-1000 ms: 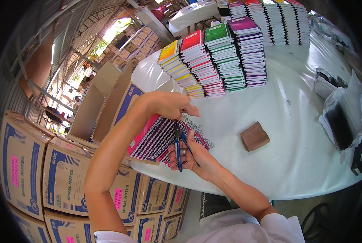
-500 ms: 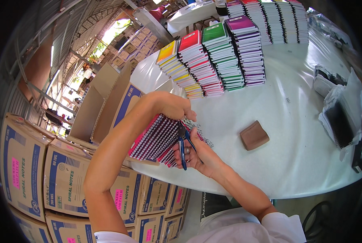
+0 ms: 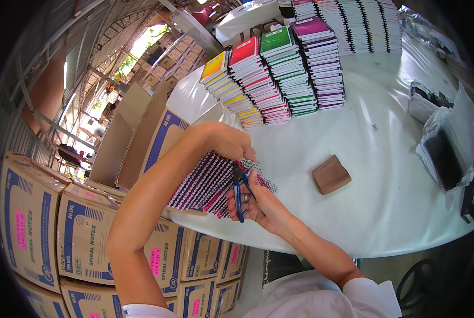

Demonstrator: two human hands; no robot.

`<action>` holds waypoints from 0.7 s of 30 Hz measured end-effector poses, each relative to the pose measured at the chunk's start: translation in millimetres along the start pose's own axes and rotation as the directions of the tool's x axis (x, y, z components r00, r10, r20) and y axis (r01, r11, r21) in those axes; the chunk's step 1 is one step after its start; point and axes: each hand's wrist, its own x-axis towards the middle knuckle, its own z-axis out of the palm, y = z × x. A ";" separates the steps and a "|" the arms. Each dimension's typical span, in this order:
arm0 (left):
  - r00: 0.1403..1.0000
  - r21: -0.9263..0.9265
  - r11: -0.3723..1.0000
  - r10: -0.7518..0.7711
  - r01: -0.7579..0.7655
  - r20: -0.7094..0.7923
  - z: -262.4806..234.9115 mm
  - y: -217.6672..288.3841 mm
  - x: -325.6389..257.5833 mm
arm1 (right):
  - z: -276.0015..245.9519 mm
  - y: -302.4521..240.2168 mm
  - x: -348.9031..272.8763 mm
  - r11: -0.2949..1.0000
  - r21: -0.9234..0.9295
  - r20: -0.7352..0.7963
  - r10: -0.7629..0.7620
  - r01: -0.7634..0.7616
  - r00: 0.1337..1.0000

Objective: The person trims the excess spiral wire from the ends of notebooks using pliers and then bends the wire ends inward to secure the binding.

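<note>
A row of spiral notebooks (image 3: 199, 181) with pink-red covers lies at the table's near left edge, its wire coils facing up. My left hand (image 3: 230, 142) bends over the far end of the row, its fingers curled down and closed on a notebook's coil end; part of its grip is hidden. Blue-handled wire cutters (image 3: 238, 197) stand steeply tilted in my right hand (image 3: 261, 205), their dark jaws at the coils just below my left fingers. My right fingers wrap the handles, and the thumb points up along them.
Stacks of yellow, red, green and purple notebooks (image 3: 271, 79) stand at the back. A brown block (image 3: 331, 175) sits right of my hands. Black coils (image 3: 443, 161) lie in white wrapping at the far right. Cardboard cartons (image 3: 83, 233) fill the left, near an open box (image 3: 136, 140).
The view has shifted slightly. My left hand stays on the notebooks' far end, and the cutters remain at the coils in my right hand with almost no movement.
</note>
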 end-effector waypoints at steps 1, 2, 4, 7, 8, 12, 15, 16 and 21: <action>0.998 -0.022 0.998 -0.061 0.061 0.005 1.4 -2.2 2.5 | -1.6 -0.5 0.8 1.000 -0.002 0.010 -0.004 0.004 1.000; 0.993 -0.045 0.992 -0.121 0.122 0.012 1.8 -0.2 4.5 | -2.4 -0.6 1.3 1.000 -0.003 0.020 -0.008 0.008 1.000; 0.982 -0.055 0.981 -0.187 0.188 0.036 2.0 1.3 4.4 | 0.7 -0.1 1.1 1.000 -0.001 0.009 0.008 -0.008 1.000; 0.981 0.034 0.983 -0.182 0.181 0.062 -6.4 13.3 2.9 | -27.8 6.9 14.1 0.971 0.220 0.266 0.029 -0.091 0.963; 0.980 0.080 0.980 -0.187 0.182 0.065 -5.2 14.5 2.8 | -30.1 6.3 17.1 0.935 0.317 0.402 0.019 -0.159 0.915; 0.979 0.178 0.970 -0.181 0.163 0.090 -1.5 8.1 10.0 | -16.8 11.9 5.2 0.989 0.110 0.116 0.081 -0.094 0.990; 0.979 0.117 0.977 -0.189 0.180 0.069 2.9 4.4 12.4 | 4.5 13.0 -5.4 1.000 -0.015 -0.049 0.017 -0.018 0.999; 0.978 0.110 0.976 -0.197 0.189 0.067 5.0 2.8 13.7 | 7.1 12.1 -5.0 1.000 -0.006 -0.058 0.002 -0.003 0.998; 0.978 0.184 0.962 -0.208 0.203 0.008 9.7 -0.9 18.9 | -10.1 17.1 7.2 0.985 0.166 0.127 0.016 -0.038 0.992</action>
